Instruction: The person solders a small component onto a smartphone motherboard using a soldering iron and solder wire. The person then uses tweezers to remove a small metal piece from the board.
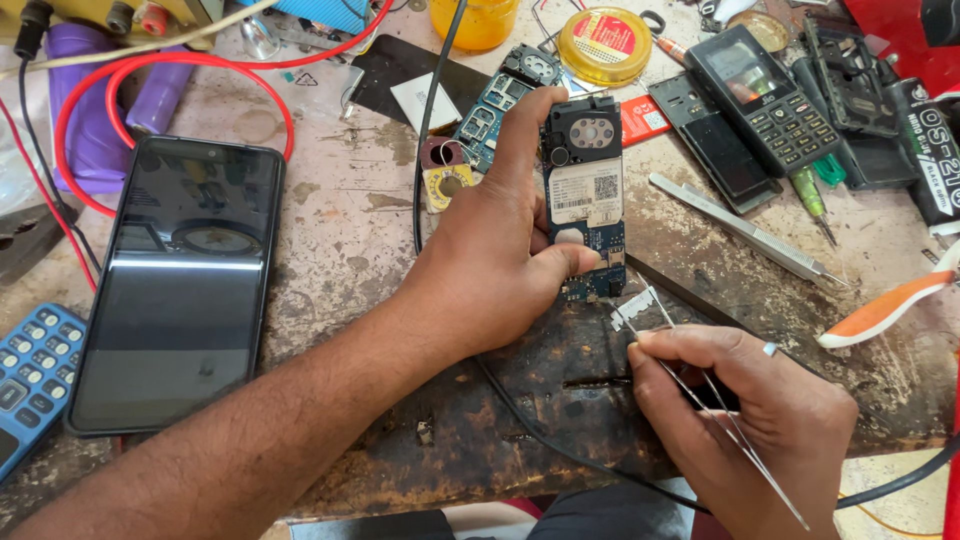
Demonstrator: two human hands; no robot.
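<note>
Blue board: phone circuit board (585, 205), upright, gripped by left hand (490, 250)
Right hand (745, 420): pinching tweezers (700, 385), tips holding small metal shield (634, 308)

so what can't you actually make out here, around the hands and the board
- Head view: the circuit board's left edge is hidden by the left hand.
- The small metal piece in the tweezers is too small to identify.
- The right hand's lower part is cut off by the bottom edge.
- The blue keypad phone is cut by the left edge.
</note>
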